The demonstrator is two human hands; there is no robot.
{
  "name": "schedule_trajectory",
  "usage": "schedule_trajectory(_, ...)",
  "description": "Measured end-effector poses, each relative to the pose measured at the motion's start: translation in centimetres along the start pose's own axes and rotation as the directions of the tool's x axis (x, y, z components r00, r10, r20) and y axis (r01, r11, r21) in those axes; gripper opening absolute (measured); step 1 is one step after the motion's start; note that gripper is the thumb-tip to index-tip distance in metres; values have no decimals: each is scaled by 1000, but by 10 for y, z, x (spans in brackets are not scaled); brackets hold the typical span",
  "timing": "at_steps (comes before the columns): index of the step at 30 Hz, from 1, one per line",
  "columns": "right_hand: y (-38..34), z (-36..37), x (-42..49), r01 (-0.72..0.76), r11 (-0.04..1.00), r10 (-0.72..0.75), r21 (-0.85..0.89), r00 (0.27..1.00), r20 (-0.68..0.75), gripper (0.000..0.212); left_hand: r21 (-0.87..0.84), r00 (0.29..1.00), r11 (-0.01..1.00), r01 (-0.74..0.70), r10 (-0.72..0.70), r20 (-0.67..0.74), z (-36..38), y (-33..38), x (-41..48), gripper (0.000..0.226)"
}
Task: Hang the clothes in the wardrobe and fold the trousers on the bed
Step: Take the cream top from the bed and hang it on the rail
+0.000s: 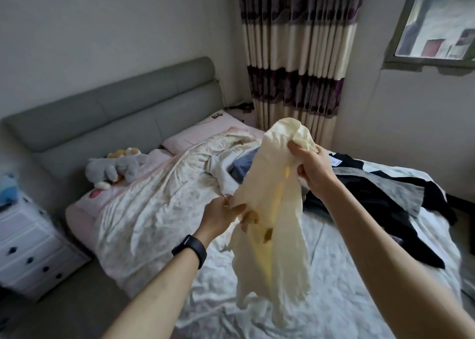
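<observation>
Nothing in the room carries a brand or wording I can read. A small white tag (334,161) lies on the heap of dark clothes (372,194), but its print is too blurred to make out.

The cream garment (270,210) hangs in the air over the bed (334,300), clear of the sheet. The right hand (312,170) has its grip closed round the bunched upper part, fingers curled into the cloth. The left hand (223,216), lower down, pinches the garment's side edge between thumb and fingers. A black wristband (190,250) sits on that wrist. The cloth is thin, soft and crinkled, with yellow-brown marks down its middle, perhaps a print.

The dark clothes, black and grey, are piled on the right side of the bed, partly hidden behind the right forearm. A rumpled pale quilt (154,210) covers the left half. A grey plush toy (115,167) and a pink pillow (190,138) lie near the padded grey headboard (102,112). A white drawer unit (28,246) with dark knobs stands beside the bed. A curtain (295,55) striped purple and cream hangs in the corner next to the window (442,19).
</observation>
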State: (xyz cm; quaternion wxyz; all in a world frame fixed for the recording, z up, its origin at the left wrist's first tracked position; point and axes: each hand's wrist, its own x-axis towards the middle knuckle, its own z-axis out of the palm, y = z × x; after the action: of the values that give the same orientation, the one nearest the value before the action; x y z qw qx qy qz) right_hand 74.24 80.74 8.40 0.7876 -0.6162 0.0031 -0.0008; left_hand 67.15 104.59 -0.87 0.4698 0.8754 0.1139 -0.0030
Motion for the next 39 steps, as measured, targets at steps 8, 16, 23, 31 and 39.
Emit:
schedule_trajectory(8, 72, -37, -40, 150, 506, 89, -849, 971, 224, 88, 223, 971, 947, -230, 238, -10, -25, 27, -9, 33)
schedule_trajectory(16, 60, 29, -32, 362, 569, 87, -739, 867, 491, 15, -155, 972, 971, -182, 202, 124, -33, 46, -27, 24)
schedule_trajectory(23, 48, 36, -40, 328, 839, -21, -435, 817, 576, 19, -306, 975, 933, 189, -140, 175, -38, -8, -32, 63)
schedule_trajectory(31, 61, 15, -44, 157, 939, 1, -305, 888, 460, 16, -186, 913, 944, 272, -192, 360, -23, -23, -36, 27)
schedule_trajectory(39, 70, -5, -43, 27, 978, 65, -208, 904, 423, 18, -23, 963, 996, 81, -72, 259, 18, -34, -47, 19)
